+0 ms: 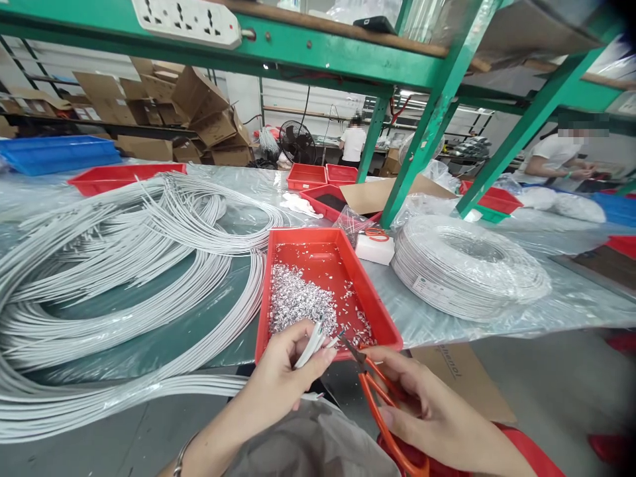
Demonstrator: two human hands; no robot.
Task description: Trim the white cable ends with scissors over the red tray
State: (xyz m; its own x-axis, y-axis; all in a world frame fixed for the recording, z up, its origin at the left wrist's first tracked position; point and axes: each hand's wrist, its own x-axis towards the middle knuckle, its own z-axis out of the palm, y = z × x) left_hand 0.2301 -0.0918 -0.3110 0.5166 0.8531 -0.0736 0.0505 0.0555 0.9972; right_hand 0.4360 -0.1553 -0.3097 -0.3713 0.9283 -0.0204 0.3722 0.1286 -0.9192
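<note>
My left hand (285,371) is closed around a small bundle of white cables (309,346), their ends pointing up and away. One cable end with dark and coloured wire tips sticks out to the right of the bundle. In my right hand (427,397) is a pair of orange-handled scissors (372,384), its blades close to that cable end. Both hands are over the near edge of a red tray (362,285). Small silvery scraps (301,298) are heaped in the tray's left half, with a few scattered to the right.
Long loops of white cable (124,258) cover the bench on the left. To the right lies a plastic-wrapped cable coil (467,265). A white box (375,248) with other orange scissors stands behind the tray. Green uprights (432,112) rise behind it. Two people are farther back.
</note>
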